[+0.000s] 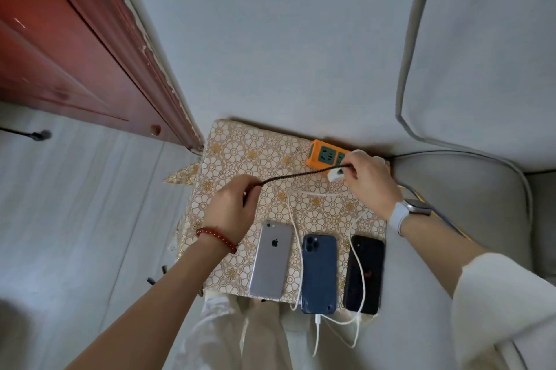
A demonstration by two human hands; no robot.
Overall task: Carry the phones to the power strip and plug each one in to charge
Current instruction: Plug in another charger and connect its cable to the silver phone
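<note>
Three phones lie face down in a row at the near edge of a small table (pixel 240 153) covered in a gold flower-patterned cloth: a silver phone (pixel 270 261) on the left, a blue phone (pixel 319 273) in the middle and a black phone (pixel 364 274) on the right. A white cable (pixel 293 219) loops over the cloth between the silver and blue phones, and another white cable (pixel 359 264) lies across the back of the black phone; a white plug sits at the bottom end of the blue phone, but it is hard to make out which cable it belongs to or whether the black phone is connected. The orange power strip (pixel 323 156) rests at the far right corner of the table, its right end hidden behind the right hand (pixel 370 180). That hand pinches a small white charger block (pixel 335 174) just in front of the strip, fingers closed on it. A dark braided cable (pixel 301 175) runs taut from the block to the left hand (pixel 231 210), which is closed around its other end; that end's plug is hidden in the fist. The hands are held well apart. A red bead bracelet (pixel 216 238) circles the left wrist, a watch (pixel 410 208) with a white band the right. A grey sofa (pixel 469 189) stands beside the table on the right, cut off by the frame edge.
</note>
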